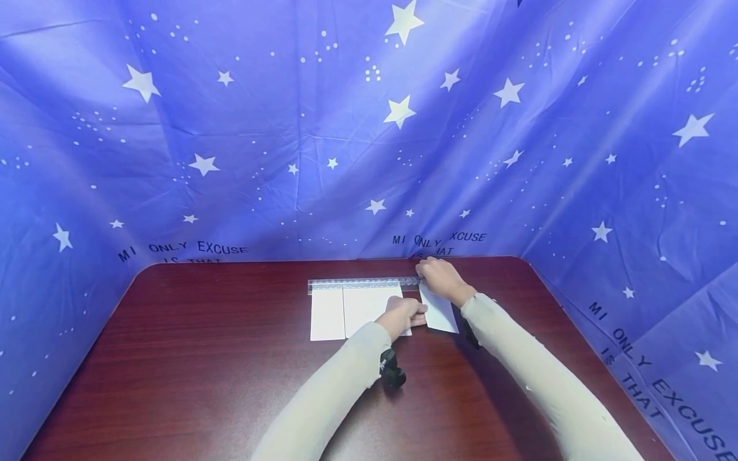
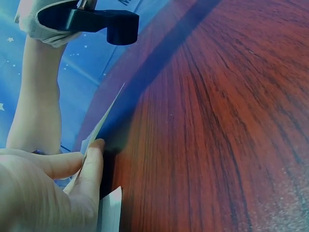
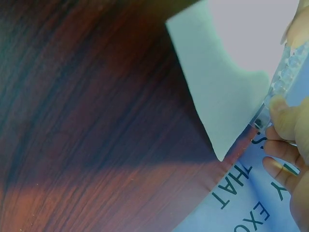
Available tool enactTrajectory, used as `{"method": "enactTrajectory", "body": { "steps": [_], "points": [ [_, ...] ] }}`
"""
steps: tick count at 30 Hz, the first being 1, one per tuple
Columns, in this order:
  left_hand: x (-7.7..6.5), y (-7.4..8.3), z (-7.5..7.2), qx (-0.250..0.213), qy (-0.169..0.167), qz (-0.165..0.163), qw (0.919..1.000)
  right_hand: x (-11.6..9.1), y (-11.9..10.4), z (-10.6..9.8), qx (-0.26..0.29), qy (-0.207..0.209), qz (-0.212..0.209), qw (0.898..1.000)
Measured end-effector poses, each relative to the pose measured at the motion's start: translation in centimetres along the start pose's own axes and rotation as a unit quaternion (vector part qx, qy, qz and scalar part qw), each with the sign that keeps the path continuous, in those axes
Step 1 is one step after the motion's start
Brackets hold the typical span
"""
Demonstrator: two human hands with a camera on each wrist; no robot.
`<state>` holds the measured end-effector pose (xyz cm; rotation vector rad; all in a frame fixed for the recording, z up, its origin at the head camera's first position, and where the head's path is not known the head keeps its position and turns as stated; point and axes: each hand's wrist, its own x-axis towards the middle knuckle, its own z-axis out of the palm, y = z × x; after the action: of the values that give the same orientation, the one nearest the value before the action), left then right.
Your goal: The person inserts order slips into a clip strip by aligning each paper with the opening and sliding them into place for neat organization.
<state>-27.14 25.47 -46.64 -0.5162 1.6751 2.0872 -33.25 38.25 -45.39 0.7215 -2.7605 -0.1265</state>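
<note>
A clear plastic ruler lies across the top edges of white paper near the back of the table. My right hand holds its right end; in the right wrist view, the thumb presses on the ruler. My left hand pinches the near left part of a slanted white paper piece. The left wrist view shows this paper edge-on, raised between thumb and fingers. Left of it lie a wider white sheet and a narrow one; my left hand partly covers the wider one.
The dark red wooden table extends around the papers, with rounded back corners. A blue star-patterned curtain hangs directly behind it and on both sides. A black wrist camera sits on the left wrist.
</note>
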Motion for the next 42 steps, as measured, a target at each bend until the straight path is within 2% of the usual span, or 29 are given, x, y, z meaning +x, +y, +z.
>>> {"method": "enactTrajectory", "body": {
  "steps": [19,29,34,42],
  "points": [
    [0.00,0.13,-0.52,-0.029,0.015,0.007,0.9995,0.08,0.04,-0.15,0.006,-0.005,0.003,1.000],
    [-0.12,0.65,-0.58,-0.001,0.006,0.003,1.0000,-0.02,-0.16,-0.17,0.010,-0.008,0.007,1.000],
    [0.01,0.61,-0.66,0.005,0.013,-0.003,0.9999,-0.01,-0.12,-0.08,0.012,0.000,0.005,1.000],
    [0.25,0.39,-0.79,-0.019,0.021,0.006,0.9996,0.00,0.04,0.13,0.009,0.011,0.000,1.000]
  ]
}}
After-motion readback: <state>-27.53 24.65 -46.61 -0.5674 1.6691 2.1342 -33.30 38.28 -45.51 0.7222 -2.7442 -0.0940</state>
